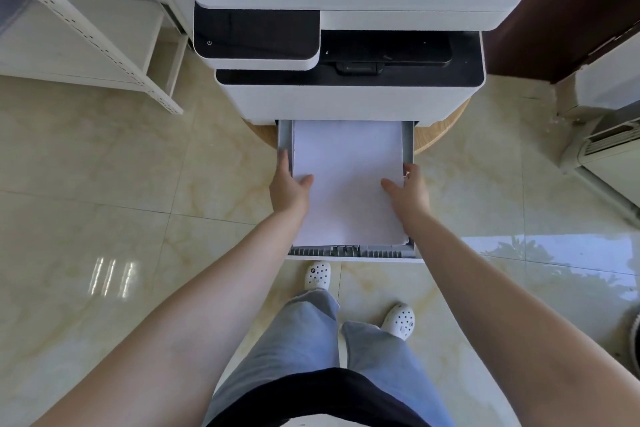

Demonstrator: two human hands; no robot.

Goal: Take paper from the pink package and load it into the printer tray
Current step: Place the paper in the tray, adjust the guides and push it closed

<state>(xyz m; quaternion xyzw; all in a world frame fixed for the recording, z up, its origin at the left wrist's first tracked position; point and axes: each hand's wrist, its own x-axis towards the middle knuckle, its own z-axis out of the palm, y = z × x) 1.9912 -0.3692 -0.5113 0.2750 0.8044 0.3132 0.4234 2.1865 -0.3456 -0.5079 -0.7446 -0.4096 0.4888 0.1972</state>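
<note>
Both hands grip white paper stack (348, 180) in tray (408, 140).

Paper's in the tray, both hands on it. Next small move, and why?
Probably let go of the paper and draw both hands back. The stack already lies flat inside the open tray, with the left hand and right hand at its side edges. The tray sticks out of the printer, so pushing it shut would likely follow.
</note>
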